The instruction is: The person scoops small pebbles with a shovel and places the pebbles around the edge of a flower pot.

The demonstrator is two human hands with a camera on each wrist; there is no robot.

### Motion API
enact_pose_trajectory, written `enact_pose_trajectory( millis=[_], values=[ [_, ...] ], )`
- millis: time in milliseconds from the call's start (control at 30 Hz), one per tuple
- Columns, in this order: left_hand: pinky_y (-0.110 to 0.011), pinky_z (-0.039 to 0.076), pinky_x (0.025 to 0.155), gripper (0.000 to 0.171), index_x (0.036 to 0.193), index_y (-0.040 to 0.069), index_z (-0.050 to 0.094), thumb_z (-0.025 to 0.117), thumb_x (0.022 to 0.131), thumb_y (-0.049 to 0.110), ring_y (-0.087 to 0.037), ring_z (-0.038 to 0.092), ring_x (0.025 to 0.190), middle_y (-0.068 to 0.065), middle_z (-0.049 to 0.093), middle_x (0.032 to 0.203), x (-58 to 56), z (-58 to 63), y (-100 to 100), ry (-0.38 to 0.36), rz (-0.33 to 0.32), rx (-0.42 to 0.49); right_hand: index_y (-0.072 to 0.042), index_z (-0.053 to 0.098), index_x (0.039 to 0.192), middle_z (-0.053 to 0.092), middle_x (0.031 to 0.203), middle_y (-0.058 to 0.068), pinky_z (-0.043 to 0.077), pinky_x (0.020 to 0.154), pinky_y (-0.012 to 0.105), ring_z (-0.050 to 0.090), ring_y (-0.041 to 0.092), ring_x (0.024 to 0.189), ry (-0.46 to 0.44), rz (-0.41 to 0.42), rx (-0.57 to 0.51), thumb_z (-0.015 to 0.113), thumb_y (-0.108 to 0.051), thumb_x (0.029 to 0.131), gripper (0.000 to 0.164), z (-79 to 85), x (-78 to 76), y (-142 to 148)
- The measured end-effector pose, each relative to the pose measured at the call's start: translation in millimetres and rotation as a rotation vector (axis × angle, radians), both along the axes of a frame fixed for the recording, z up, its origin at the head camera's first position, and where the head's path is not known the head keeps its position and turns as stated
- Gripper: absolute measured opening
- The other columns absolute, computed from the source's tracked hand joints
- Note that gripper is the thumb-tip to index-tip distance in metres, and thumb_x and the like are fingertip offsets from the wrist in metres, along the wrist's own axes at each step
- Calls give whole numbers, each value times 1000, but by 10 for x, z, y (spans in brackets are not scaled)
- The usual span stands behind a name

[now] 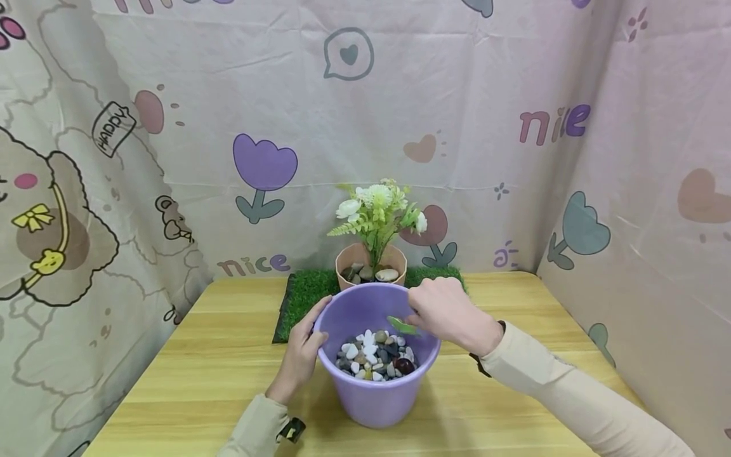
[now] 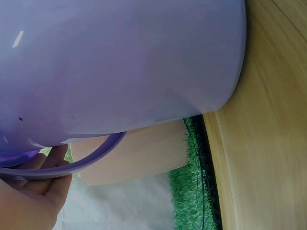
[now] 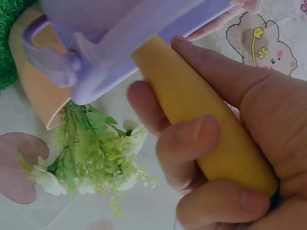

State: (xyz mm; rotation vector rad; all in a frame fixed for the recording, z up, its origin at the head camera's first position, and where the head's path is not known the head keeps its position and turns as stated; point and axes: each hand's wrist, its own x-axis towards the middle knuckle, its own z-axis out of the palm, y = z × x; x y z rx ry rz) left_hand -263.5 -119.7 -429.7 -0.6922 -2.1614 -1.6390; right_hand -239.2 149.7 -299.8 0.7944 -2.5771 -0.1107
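A purple bucket (image 1: 374, 403) stands on the wooden table, with several white, grey and dark pebbles (image 1: 371, 358) inside. My left hand (image 1: 305, 339) grips its left rim, thumb over the edge; the left wrist view shows fingers around the rim and the bucket's purple handle (image 2: 100, 151). Over the right side of the opening, my right hand (image 1: 451, 311) holds a small hand trowel by its yellow handle (image 3: 201, 115), fingers wrapped around it. The trowel's green blade (image 1: 402, 325) points into the bucket above the pebbles. A glossy dark red stone (image 1: 404, 365) lies among them.
Behind the bucket, a pale orange pot (image 1: 345, 260) with white flowers (image 1: 377, 197) and larger stones stands on a green turf mat (image 1: 311, 298). Printed cloth (image 1: 342, 127) hangs behind and at both sides of the table (image 1: 228, 374).
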Motion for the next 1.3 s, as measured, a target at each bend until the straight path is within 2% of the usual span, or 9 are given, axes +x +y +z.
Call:
enact_pose_trajectory(
  millis=[233, 433, 800, 967, 1167, 1300],
  values=[
    [-30, 53, 92, 65, 147, 9, 45, 45, 83, -3, -32, 60, 117, -16, 52, 144, -2, 10, 4, 2, 4, -1, -23, 50, 52, 42, 50, -12, 26, 38, 21, 36, 5, 43, 75, 96, 14, 78, -42, 77, 41, -126, -24, 153],
    [-29, 52, 92, 65, 147, 8, 45, 45, 83, -2, -32, 60, 117, -16, 52, 144, 7, 11, 9, -5, 9, 2, -23, 63, 62, 55, 59, -11, 33, 41, 19, 46, 6, 46, 130, 195, 24, 77, -41, 78, 27, -249, -68, 266],
    [-34, 52, 93, 65, 148, 8, 44, 44, 83, -1, -34, 59, 120, -16, 50, 145, 9, 13, 12, -25, 1, -6, -24, 69, 76, 59, 68, -11, 36, 46, 15, 53, 3, 55, 215, 351, -48, 77, -36, 80, 15, -417, -174, 385],
    [-33, 51, 94, 65, 147, 9, 44, 44, 83, -1, -32, 58, 121, -15, 50, 146, 8, 20, 12, -20, 11, -6, -22, 70, 79, 60, 70, -9, 43, 49, 19, 57, 6, 60, 253, 400, -68, 78, -36, 78, 15, -441, -240, 409],
    [-29, 52, 92, 65, 147, 8, 45, 44, 83, -2, -32, 58, 121, -16, 51, 145, 11, 15, 10, -11, 10, -7, -19, 76, 90, 66, 80, -7, 51, 57, 21, 62, 8, 68, 271, 480, -75, 79, -31, 77, 18, -467, -359, 463],
    [-27, 51, 93, 65, 147, 8, 44, 44, 83, -2, -33, 57, 122, -16, 50, 146, 7, 13, 7, -9, 4, -11, -19, 76, 92, 66, 83, -7, 52, 60, 22, 61, 8, 71, 260, 465, -92, 80, -29, 76, 19, -465, -406, 490]
  ],
)
